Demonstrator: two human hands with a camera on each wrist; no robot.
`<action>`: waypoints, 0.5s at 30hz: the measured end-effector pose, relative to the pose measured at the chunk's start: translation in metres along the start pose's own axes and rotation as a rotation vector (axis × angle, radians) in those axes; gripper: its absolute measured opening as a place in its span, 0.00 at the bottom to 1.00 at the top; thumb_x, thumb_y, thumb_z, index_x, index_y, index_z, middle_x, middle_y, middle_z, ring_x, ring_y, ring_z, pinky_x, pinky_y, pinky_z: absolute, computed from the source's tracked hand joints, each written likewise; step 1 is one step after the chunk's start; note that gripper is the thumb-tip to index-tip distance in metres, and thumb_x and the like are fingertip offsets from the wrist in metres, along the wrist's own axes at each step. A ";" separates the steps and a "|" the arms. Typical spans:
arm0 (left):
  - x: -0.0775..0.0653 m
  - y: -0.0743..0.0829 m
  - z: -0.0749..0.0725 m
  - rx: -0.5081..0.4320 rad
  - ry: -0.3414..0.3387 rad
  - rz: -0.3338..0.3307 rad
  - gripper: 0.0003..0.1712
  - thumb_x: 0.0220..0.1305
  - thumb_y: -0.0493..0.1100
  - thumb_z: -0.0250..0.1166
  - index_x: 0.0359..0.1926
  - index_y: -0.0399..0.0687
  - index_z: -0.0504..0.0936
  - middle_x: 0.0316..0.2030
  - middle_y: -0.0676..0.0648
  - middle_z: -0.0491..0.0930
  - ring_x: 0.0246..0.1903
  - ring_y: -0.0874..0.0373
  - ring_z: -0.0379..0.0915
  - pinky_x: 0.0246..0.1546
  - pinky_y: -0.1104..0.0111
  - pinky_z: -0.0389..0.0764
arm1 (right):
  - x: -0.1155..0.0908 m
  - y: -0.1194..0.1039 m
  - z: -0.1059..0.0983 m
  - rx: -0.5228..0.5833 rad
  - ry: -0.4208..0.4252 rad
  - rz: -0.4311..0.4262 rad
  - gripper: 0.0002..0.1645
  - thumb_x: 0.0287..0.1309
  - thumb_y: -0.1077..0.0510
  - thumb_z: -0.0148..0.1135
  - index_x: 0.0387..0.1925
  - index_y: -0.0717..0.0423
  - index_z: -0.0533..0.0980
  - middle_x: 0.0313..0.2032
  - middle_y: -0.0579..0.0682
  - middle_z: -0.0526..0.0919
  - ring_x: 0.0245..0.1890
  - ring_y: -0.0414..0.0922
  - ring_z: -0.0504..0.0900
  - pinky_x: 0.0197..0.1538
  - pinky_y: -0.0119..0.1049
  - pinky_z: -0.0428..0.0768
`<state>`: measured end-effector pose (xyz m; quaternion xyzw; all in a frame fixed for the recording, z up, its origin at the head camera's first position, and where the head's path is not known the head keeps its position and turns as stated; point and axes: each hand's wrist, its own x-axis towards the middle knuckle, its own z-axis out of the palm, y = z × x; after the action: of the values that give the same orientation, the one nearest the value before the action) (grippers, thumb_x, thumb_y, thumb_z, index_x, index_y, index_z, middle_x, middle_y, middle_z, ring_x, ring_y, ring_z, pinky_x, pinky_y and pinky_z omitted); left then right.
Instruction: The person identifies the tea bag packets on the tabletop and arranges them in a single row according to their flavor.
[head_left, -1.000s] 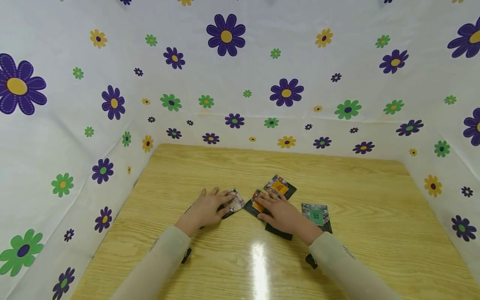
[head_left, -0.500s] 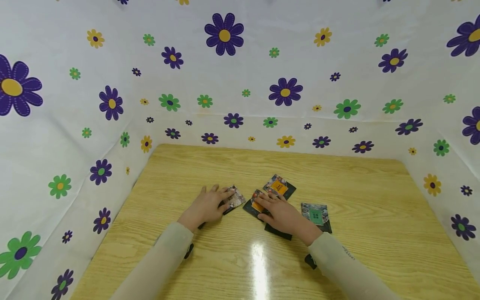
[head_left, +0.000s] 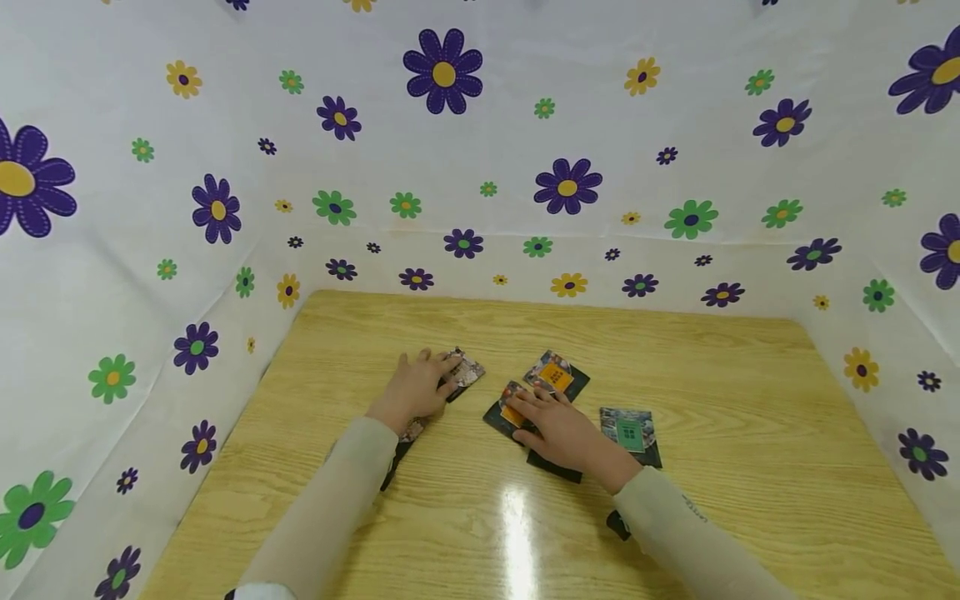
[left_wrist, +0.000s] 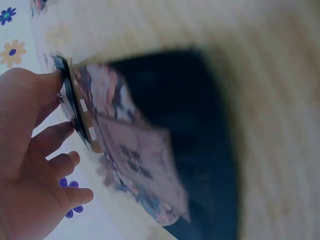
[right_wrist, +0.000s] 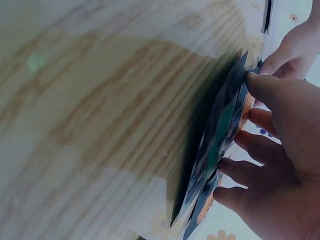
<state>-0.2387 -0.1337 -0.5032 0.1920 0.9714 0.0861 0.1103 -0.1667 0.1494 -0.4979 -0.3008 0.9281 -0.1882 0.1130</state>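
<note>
The left hand [head_left: 412, 387] touches a small dark packet with a pale floral print [head_left: 467, 373], thumb and fingertips on it. A second floral packet [left_wrist: 135, 150] lies close under that wrist, partly covered by the arm in the head view. The right hand [head_left: 566, 429] rests its outstretched fingers on a dark packet with an orange label [head_left: 510, 414]. Under its palm, the edge of another dark packet [head_left: 553, 468] shows; its front is hidden. In the right wrist view, the fingers lie against the packets, with a green-labelled one [right_wrist: 222, 132] nearest the camera.
Behind the right fingertips lies another orange-labelled packet [head_left: 555, 375]. A green-labelled packet [head_left: 630, 432] is right of the right hand. A small dark thing [head_left: 618, 525] shows by the right sleeve. Flower-printed white cloth [head_left: 510, 150] walls in the wooden table [head_left: 720, 392].
The left hand has moved away from the person, and the floral packet has shifted with it. More of the second floral packet shows under the left wrist. The right hand stays in place.
</note>
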 end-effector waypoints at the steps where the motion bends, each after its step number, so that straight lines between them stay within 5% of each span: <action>1: 0.003 -0.002 -0.001 -0.001 -0.003 -0.009 0.33 0.82 0.56 0.55 0.82 0.59 0.63 0.80 0.43 0.64 0.81 0.35 0.52 0.77 0.29 0.53 | 0.000 0.000 0.000 0.002 -0.002 0.002 0.35 0.79 0.49 0.58 0.79 0.57 0.65 0.78 0.63 0.65 0.80 0.69 0.58 0.78 0.73 0.55; 15: 0.016 -0.035 -0.018 0.003 0.007 -0.138 0.34 0.85 0.56 0.49 0.84 0.56 0.59 0.80 0.39 0.61 0.81 0.31 0.49 0.76 0.27 0.49 | -0.001 0.001 -0.001 0.012 -0.012 0.003 0.35 0.79 0.49 0.57 0.79 0.56 0.65 0.79 0.62 0.65 0.80 0.69 0.58 0.77 0.74 0.56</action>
<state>-0.2699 -0.1613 -0.4960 0.1243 0.9828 0.0775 0.1122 -0.1671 0.1508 -0.4973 -0.2998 0.9267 -0.1920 0.1208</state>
